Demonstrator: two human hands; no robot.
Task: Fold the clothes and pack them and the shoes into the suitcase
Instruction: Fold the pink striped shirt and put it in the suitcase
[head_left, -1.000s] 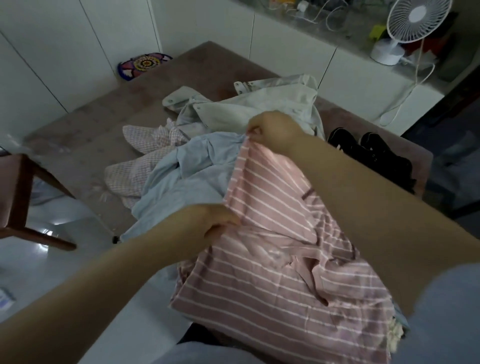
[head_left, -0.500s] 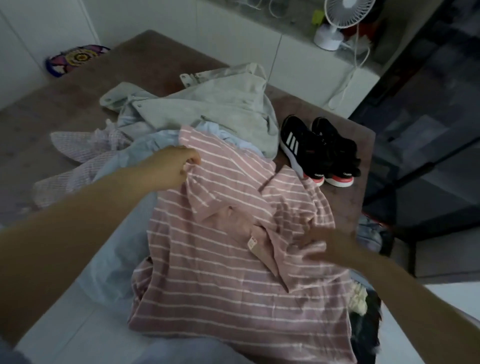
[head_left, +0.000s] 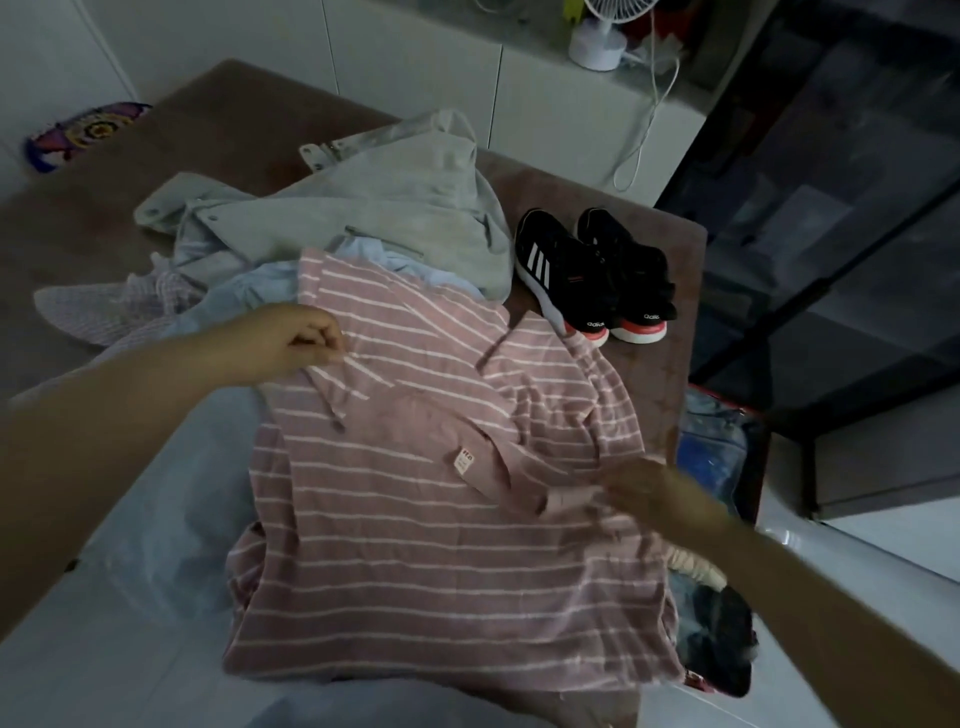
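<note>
**Inspection: striped shirt laid out on table, both hands at its upper edge**

Surface: a brown, cloth-covered table (head_left: 228, 119) carries all of the clothing and the shoes.

Item 1: a pink short-sleeved shirt with thin white stripes (head_left: 415, 561) lies spread flat on top of the pile at the near edge of the table, its hem toward the person.

Item 2: a pale blue garment (head_left: 171, 493) lies under the shirt and shows along its left side.

Item 3: a pale grey jacket with metal snaps (head_left: 395, 208) lies crumpled just beyond the shirt.

Item 4: a pink-and-white checked garment (head_left: 104, 312) sticks out on the left, partly under the jacket.

Item 5: a pair of black trainers with white side stripes and coral heels (head_left: 592, 270) stands side by side on the table, just right of the jacket.

Left hand (head_left: 296, 343): pinches a fold at the shirt's left shoulder.

Right hand (head_left: 644, 488): rests at the shirt's right side, where the cloth gathers; it is blurred, so its grip cannot be judged.

Item 6: a small white label (head_left: 464, 461) shows near the collar.
</note>
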